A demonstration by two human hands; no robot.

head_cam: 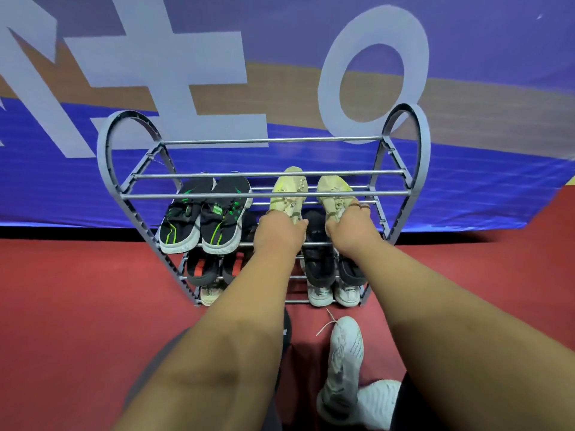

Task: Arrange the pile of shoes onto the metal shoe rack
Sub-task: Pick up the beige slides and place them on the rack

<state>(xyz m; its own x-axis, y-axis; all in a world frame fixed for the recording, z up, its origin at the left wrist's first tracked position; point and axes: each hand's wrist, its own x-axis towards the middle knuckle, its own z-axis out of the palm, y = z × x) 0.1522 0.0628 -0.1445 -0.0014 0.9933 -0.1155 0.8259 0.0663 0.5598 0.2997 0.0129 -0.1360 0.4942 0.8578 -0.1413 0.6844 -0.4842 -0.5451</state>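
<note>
The lower tiers of the metal shoe rack were filled, and a black-and-green pair sat at the left of its second tier. On that tier, the left hand gripped the left beige shoe by its heel, and the right hand curled its fingers round the right beige shoe. 2 white shoes lay before the rack, not yet shelved.

Event hall — banner, red floor
</note>
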